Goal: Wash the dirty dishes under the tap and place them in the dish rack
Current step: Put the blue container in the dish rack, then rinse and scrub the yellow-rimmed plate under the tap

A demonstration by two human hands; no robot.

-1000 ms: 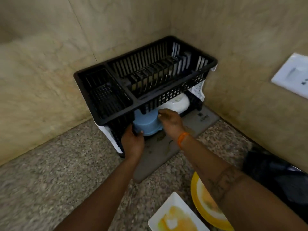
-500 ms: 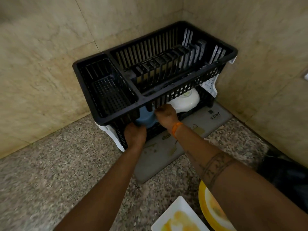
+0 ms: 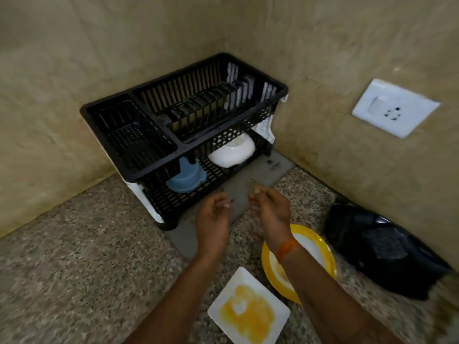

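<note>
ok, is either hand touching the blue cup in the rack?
Apart. The head view shows the left hand and right hand short of the blue cup, with grey mat visible between them.

There is a single view, from a camera worn on the person's head. It looks forward and steeply down onto the speckled stone bench (image 3: 74, 269) and into the corner where two beige walls meet. The black dish rack (image 3: 183, 135) sits in that corner, near mid-frame and seen from above its front edge. The hands (image 3: 213, 219) enter from the bottom edge and reach up the frame, close to the lens. The wide angle bends the wall lines near the edges. A white wall socket (image 3: 395, 108) lies at the right side, and a square white plate (image 3: 248, 311) is nearest the camera, at the bottom edge.
</note>
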